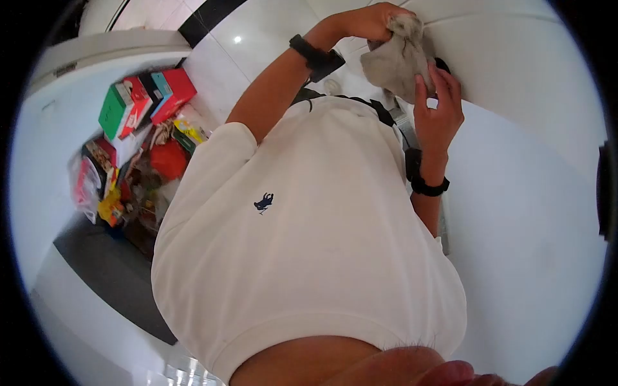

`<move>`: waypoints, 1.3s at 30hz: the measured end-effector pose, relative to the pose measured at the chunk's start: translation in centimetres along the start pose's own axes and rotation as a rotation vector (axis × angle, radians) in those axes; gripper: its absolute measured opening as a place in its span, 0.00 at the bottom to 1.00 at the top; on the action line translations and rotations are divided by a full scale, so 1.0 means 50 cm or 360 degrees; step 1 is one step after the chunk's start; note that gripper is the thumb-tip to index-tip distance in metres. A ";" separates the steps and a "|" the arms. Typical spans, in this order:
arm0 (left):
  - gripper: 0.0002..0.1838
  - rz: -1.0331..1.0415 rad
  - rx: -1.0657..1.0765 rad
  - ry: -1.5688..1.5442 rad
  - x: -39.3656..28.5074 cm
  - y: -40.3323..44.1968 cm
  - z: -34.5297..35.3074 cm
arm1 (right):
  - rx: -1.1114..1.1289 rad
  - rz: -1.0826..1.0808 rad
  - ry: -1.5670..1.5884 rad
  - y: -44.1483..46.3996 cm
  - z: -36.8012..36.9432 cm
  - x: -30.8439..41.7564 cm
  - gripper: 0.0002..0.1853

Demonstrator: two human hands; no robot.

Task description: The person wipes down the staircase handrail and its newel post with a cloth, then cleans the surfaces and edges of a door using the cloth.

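Note:
A crumpled, greyish-white cloth [398, 63] with darker smudges hangs between my two hands. My left hand [380, 22] is closed around its upper end, with the fingertips partly hidden. On the right, my right hand [443, 106] has thumb and fingers at the cloth's lower right edge, seemingly pinching it. A small dark thing shows behind the right fingertips, too little of it visible to name. Both wrists wear black straps, and the left one [317, 59] carries a dark box-like piece.
A white wall or panel [534, 193] rises close on my right. To the left, shoe boxes [138, 96] and plastic bags [168, 159] are piled beside a pale wall. Shiny white tiles [235, 48] cover the floor ahead. A dark grey surface [109, 276] lies lower left.

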State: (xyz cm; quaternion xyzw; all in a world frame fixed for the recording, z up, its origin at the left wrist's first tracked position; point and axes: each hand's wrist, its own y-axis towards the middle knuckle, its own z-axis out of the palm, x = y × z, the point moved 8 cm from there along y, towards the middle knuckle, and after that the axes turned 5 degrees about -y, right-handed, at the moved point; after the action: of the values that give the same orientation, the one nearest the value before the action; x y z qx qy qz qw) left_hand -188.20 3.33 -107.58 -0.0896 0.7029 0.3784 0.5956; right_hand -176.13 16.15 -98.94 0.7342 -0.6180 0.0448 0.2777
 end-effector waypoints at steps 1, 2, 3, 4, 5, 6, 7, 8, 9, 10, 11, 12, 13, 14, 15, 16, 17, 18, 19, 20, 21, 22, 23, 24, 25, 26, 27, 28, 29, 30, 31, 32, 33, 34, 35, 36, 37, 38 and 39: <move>0.20 0.0007 -0.0045 0.0013 0.015 -0.014 0.016 | 0.0022 -0.0041 0.0007 -0.001 -0.001 0.004 0.13; 0.25 -0.0191 -0.0433 -0.0539 0.054 -0.032 0.000 | 0.0026 -0.0056 0.0117 0.000 -0.003 0.004 0.13; 0.30 -0.0368 -0.0811 -0.1097 0.098 -0.055 -0.009 | 0.0028 -0.0071 0.0228 0.002 -0.007 0.001 0.12; 0.31 -0.0464 -0.0983 -0.1274 0.103 -0.074 -0.003 | 0.0044 -0.0118 0.0235 -0.003 -0.009 -0.012 0.12; 0.31 -0.0428 -0.1020 -0.1264 0.099 -0.081 -0.001 | 0.0014 -0.0266 0.0286 -0.014 -0.017 -0.025 0.11; 0.24 -0.0398 -0.1031 -0.1133 0.092 -0.086 -0.009 | -0.0009 -0.0411 0.0340 -0.016 -0.025 -0.034 0.11; 0.17 -0.0375 -0.1044 -0.1002 0.084 -0.097 -0.023 | -0.0089 -0.0546 0.0172 -0.016 -0.049 -0.031 0.09; 0.17 -0.0356 -0.1082 -0.0989 0.104 -0.117 -0.016 | -0.0199 -0.0573 0.0218 -0.031 -0.079 -0.050 0.08; 0.17 -0.0452 -0.1197 -0.1243 0.154 -0.150 0.019 | -0.0294 -0.0650 0.0175 -0.070 -0.122 -0.071 0.07; 0.17 -0.0544 -0.1321 -0.1514 0.185 -0.178 0.022 | -0.0528 -0.0729 0.0289 -0.074 -0.152 -0.085 0.03; 0.17 -0.0537 -0.1347 -0.1507 0.171 -0.192 0.024 | -0.0601 -0.0764 0.0119 -0.065 -0.181 -0.089 0.07; 0.19 -0.0692 -0.1520 -0.1053 0.151 -0.235 0.013 | -0.0860 -0.0531 0.0519 -0.042 -0.210 -0.124 0.16; 0.20 -0.0844 -0.1639 -0.0593 0.128 -0.267 0.009 | -0.0954 -0.0512 0.0738 -0.026 -0.226 -0.107 0.23; 0.20 -0.0843 -0.1656 -0.0574 0.142 -0.280 0.010 | -0.0819 -0.0460 0.0608 -0.009 -0.227 -0.132 0.35; 0.21 -0.0737 -0.1821 -0.0629 0.163 -0.296 -0.005 | -0.0817 -0.0467 0.0634 0.010 -0.229 -0.153 0.35; 0.21 -0.0624 -0.1986 -0.0683 0.176 -0.309 -0.021 | -0.0793 -0.0541 0.0811 0.042 -0.228 -0.153 0.37; 0.21 -0.0618 -0.2007 -0.0660 0.171 -0.304 -0.021 | -0.0802 -0.0549 0.0894 0.056 -0.219 -0.142 0.39; 0.22 -0.0544 -0.2002 -0.0673 0.164 -0.294 -0.022 | -0.0811 -0.0558 0.0977 0.070 -0.210 -0.130 0.42; 0.22 -0.0472 -0.2001 -0.0687 0.141 -0.293 -0.032 | -0.0820 -0.0568 0.1060 0.085 -0.201 -0.119 0.44; 0.22 -0.0467 -0.2044 -0.0439 0.035 -0.269 -0.011 | -0.0838 -0.0518 0.1095 0.094 -0.189 -0.099 0.44; 0.23 -0.0409 -0.1858 -0.0363 0.002 -0.245 0.004 | -0.0865 -0.0467 0.1129 0.089 -0.180 -0.084 0.43; 0.25 -0.0353 -0.1676 -0.0296 -0.021 -0.222 0.011 | -0.0883 -0.0419 0.1160 0.093 -0.169 -0.066 0.43; 0.28 -0.0539 -0.1486 -0.0119 -0.042 -0.204 0.032 | -0.0900 -0.0373 0.1185 0.094 -0.158 -0.057 0.42; 0.31 -0.0719 -0.1294 0.0047 -0.056 -0.190 0.052 | -0.0912 -0.0332 0.1207 0.100 -0.149 -0.051 0.42; 0.34 -0.0530 -0.1280 0.0582 -0.077 -0.176 0.054 | -0.0893 -0.0336 0.1221 0.102 -0.140 -0.051 0.42; 0.36 -0.0432 -0.1248 0.0836 -0.104 -0.161 0.079 | -0.0837 -0.0293 0.1202 0.100 -0.144 -0.058 0.43; 0.38 -0.0333 -0.1231 0.1096 -0.127 -0.149 0.104 | -0.0785 -0.0249 0.1176 0.101 -0.143 -0.065 0.45; 0.37 -0.0222 -0.1001 0.1474 -0.180 -0.122 0.154 | -0.0791 -0.0249 0.1171 0.096 -0.139 -0.069 0.45; 0.36 -0.0093 -0.0753 0.1839 -0.213 -0.102 0.191 | -0.0822 -0.0257 0.1163 0.096 -0.141 -0.069 0.43; 0.36 -0.0076 -0.0746 0.1828 -0.206 -0.102 0.201 | -0.0849 -0.0264 0.1148 0.089 -0.145 -0.077 0.41; 0.35 -0.0024 -0.0728 0.1755 -0.197 -0.104 0.206 | -0.0850 -0.0264 0.1128 0.091 -0.146 -0.084 0.41; 0.35 0.0030 -0.0707 0.1687 -0.191 -0.106 0.206 | -0.0858 -0.0251 0.1051 0.095 -0.145 -0.090 0.39; 0.35 0.0048 -0.0696 0.1686 -0.186 -0.115 0.191 | -0.0879 -0.0237 0.0982 0.101 -0.144 -0.091 0.36; 0.33 0.0038 -0.0733 0.1774 -0.181 -0.128 0.166 | -0.0890 -0.0327 0.1044 0.105 -0.151 -0.068 0.37; 0.32 0.0020 -0.0777 0.1855 -0.173 -0.144 0.143 | -0.0898 -0.0326 0.1036 0.105 -0.153 -0.069 0.37; 0.31 0.0079 -0.0931 0.1880 -0.160 -0.167 0.118 | -0.0874 -0.0335 0.0987 0.104 -0.152 -0.071 0.37; 0.30 0.0141 -0.1078 0.1905 -0.146 -0.192 0.091 | -0.0858 -0.0341 0.0940 0.105 -0.149 -0.071 0.38; 0.27 0.0112 -0.1305 0.1775 -0.143 -0.221 0.053 | -0.0877 -0.0325 0.0933 0.103 -0.147 -0.072 0.38; 0.25 0.0083 -0.1520 0.1633 -0.136 -0.249 0.019 | -0.0893 -0.0296 0.0967 0.101 -0.144 -0.073 0.39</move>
State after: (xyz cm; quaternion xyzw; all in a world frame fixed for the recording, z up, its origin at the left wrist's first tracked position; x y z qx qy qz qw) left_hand -178.43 -6.95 -106.71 -0.4917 0.6541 0.5698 0.0750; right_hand -179.69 22.30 -92.59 0.6362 -0.4274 0.0640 0.6391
